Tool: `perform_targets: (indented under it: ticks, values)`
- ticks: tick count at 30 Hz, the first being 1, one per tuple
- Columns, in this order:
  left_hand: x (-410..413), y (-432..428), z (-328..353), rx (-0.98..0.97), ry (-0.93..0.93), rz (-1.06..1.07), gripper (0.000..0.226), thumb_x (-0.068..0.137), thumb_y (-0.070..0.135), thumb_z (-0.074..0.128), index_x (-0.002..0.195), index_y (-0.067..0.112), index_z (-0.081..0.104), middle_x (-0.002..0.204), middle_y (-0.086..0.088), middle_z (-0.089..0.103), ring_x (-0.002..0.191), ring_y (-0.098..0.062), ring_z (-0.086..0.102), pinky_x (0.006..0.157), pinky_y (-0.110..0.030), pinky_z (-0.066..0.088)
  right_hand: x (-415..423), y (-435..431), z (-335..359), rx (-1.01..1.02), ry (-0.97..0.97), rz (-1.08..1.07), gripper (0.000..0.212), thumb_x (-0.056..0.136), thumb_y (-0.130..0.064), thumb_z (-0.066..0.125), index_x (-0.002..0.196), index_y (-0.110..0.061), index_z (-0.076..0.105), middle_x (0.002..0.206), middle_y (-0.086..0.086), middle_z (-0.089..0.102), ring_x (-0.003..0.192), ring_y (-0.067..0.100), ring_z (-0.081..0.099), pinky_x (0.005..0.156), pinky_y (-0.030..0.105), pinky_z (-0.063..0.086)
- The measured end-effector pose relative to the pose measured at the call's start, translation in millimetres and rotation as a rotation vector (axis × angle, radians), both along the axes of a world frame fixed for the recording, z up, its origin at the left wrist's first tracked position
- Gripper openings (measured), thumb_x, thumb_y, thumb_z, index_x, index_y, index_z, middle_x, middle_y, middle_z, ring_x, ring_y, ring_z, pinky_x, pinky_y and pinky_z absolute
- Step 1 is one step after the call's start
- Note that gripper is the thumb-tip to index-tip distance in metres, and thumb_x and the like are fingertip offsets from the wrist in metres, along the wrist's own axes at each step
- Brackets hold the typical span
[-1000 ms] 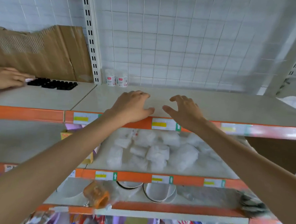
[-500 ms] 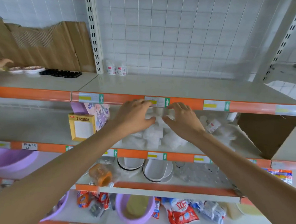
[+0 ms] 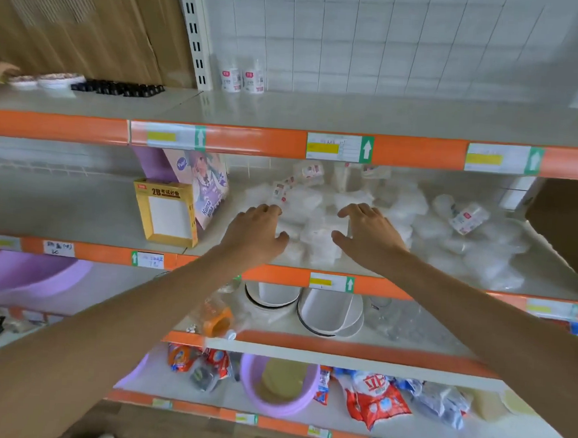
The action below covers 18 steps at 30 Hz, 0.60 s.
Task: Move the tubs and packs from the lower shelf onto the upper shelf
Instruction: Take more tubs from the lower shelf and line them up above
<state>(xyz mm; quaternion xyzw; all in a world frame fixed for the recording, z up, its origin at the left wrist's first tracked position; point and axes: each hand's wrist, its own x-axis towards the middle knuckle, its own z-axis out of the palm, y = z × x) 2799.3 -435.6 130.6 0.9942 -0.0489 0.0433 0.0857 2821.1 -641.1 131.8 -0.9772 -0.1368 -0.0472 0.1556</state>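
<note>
Heap of clear-wrapped white packs and small labelled white tubs lies on the lower shelf, spread from centre to right. Left hand and right hand flank the front packs, fingers spread, neither clamped on anything yet. Upper shelf nearly bare, two white tubs already at its back.

Risks: slippery loose wrap, a two-hand scoop likely sheds packs off the orange shelf lip; the lift could catch the upper shelf's edge; left elbow near the yellow windowed box.
</note>
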Motion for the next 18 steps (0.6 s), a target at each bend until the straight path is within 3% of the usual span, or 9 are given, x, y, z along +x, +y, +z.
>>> perform_targets:
  ticks: [7,12,18]
  values:
    - [101,35,-36,-0.045,-0.006,0.17,0.044,0.097,0.026,0.047,0.136,0.005,0.046,0.138,-0.017,0.05,0.125,-0.035,0.049,0.099,-0.041,0.043,91,27,-27,-0.062,-0.096,-0.012,0.043,0.097,-0.031,0.053,0.135,-0.013,0.048,0.136,0.011,0.051,0.125,0.031,0.046,0.1,0.037,0.039]
    - [175,51,-59,-0.126,-0.011,0.23,0.04,0.096,0.03,0.051,0.122,0.001,0.057,0.129,-0.02,0.054,0.115,-0.037,0.055,0.079,-0.035,0.043,162,45,-37,-0.122,-0.219,0.008,0.04,0.099,-0.026,0.049,0.136,-0.012,0.047,0.138,0.015,0.049,0.127,0.032,0.044,0.105,0.041,0.037]
    - [234,50,-80,-0.047,0.024,0.239,0.057,0.098,0.048,0.041,0.128,0.001,0.055,0.136,-0.023,0.047,0.123,-0.038,0.048,0.096,-0.037,0.04,228,61,-37,-0.179,-0.24,0.023,0.041,0.098,-0.019,0.05,0.138,-0.016,0.045,0.142,0.01,0.046,0.131,0.029,0.04,0.104,0.038,0.034]
